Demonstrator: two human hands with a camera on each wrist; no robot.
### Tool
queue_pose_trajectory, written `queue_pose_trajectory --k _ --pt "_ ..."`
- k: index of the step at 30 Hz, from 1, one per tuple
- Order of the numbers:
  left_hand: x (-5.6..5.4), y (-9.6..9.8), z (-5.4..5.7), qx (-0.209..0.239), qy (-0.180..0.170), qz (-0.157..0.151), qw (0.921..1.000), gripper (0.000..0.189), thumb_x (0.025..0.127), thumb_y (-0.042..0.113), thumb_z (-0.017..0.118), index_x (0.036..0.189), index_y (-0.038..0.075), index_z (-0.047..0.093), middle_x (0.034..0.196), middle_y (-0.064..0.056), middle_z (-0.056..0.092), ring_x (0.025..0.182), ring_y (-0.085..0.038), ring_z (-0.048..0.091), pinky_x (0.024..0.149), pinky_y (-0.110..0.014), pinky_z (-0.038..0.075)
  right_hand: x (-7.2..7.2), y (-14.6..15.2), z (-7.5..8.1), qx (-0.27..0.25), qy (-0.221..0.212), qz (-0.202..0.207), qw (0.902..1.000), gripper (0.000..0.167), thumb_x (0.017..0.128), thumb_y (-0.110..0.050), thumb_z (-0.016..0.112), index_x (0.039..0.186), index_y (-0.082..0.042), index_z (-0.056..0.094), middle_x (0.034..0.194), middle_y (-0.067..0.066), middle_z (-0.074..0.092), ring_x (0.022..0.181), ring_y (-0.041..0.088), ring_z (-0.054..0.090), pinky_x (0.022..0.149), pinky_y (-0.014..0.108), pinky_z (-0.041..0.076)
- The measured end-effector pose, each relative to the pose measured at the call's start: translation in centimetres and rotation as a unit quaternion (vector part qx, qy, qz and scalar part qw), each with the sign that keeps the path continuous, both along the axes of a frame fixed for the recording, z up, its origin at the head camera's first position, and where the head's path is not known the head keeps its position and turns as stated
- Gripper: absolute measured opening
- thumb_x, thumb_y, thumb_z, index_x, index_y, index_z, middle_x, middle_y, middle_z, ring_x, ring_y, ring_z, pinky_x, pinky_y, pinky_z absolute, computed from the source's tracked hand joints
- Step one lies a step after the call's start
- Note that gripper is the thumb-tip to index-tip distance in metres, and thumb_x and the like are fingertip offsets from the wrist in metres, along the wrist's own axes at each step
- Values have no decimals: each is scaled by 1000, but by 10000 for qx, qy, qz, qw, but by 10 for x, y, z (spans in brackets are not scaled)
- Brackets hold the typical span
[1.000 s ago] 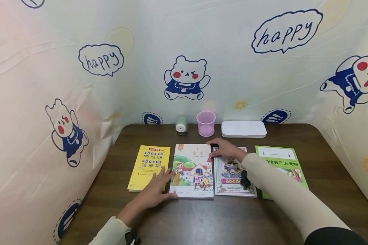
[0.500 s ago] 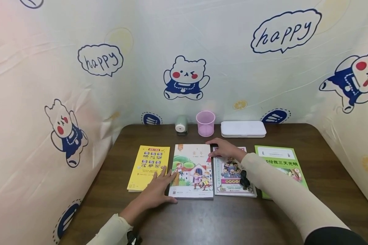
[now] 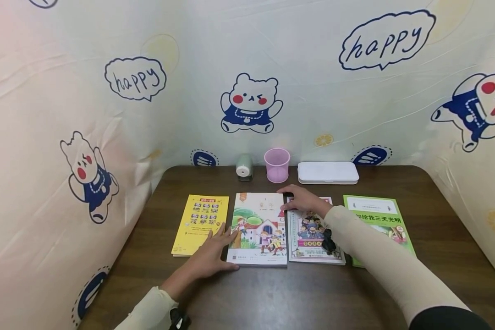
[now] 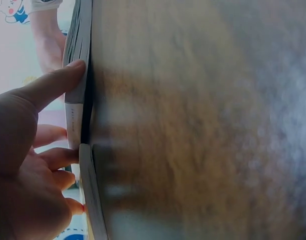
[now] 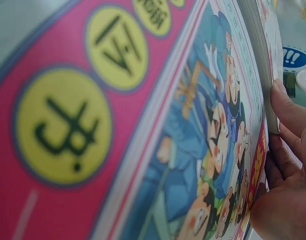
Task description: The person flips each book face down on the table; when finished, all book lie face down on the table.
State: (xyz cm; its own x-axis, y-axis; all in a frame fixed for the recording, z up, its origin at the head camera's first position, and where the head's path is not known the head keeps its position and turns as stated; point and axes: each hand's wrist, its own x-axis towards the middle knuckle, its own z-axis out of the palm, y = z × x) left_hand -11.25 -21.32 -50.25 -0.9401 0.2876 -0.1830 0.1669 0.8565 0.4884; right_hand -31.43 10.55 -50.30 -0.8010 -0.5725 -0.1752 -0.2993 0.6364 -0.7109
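A white-covered picture book [image 3: 257,238] lies flat between a yellow book [image 3: 195,220] and a purple-and-white book [image 3: 311,231]. My left hand [image 3: 212,254] reaches over the yellow book's lower right corner. Its thumb [image 4: 68,80] touches the white book's bottom edge in the left wrist view, and an outstretched finger meets that book's left side. At the upper right corner rests my right hand [image 3: 303,200], thumb and fingers against the right and top edges. In the right wrist view, the right hand [image 5: 288,165] is beyond the purple-and-white book's cover [image 5: 208,140].
A green book [image 3: 375,220] lies at the right, partly under the right sleeve [image 3: 379,256]. Along the back of the brown table [image 3: 272,298] stand a green pencil sharpener [image 3: 244,167], a pink cup [image 3: 277,166] and a white case [image 3: 328,173]. Printed cloth hangs behind.
The left thumb has slid slightly down onto the white book's bottom edge. The right hand and the books have stayed nearly still.
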Motion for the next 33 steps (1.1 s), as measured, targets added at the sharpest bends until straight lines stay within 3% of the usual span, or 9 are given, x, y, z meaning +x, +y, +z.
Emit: queue_pose_trajectory --k 10,17,22,25,33 --pt "2 -1 7 524 -126 222 9983 101 78 52 87 161 22 38 169 -6 27 160 -29 6 127 -59 5 1 0 0 14 100 13 9999 61 93 -28 79 148 -15 56 146 15 51 121 30 53 111 50 42" --pt "6 2 15 1180 -219 450 9918 100 78 47 89 161 24 38 171 -4 22 159 -30 13 125 -59 19 2 0 1 26 24 -47 10000 61 93 -29 79 148 -16 57 147 14 50 121 31 53 110 51 42" --pt "9 8 19 1865 -307 760 9790 98 78 42 91 160 29 39 171 1 22 157 -27 24 123 -55 27 3 0 2 81 20 -54 10000 62 93 -28 79 149 -16 55 149 15 49 123 31 52 112 51 41" --pt "10 13 22 2250 -333 928 9694 97 78 40 91 160 32 39 171 3 21 158 -27 22 123 -56 26 2 0 2 93 40 -54 9999 62 93 -27 79 149 -15 55 151 15 48 125 31 51 113 51 40" --pt "12 23 26 3018 -354 1016 9473 96 82 32 90 161 30 36 173 4 13 157 -27 24 124 -50 26 2 -1 0 66 -21 -131 9999 63 94 -27 78 151 -15 53 157 16 43 134 33 47 115 52 38"
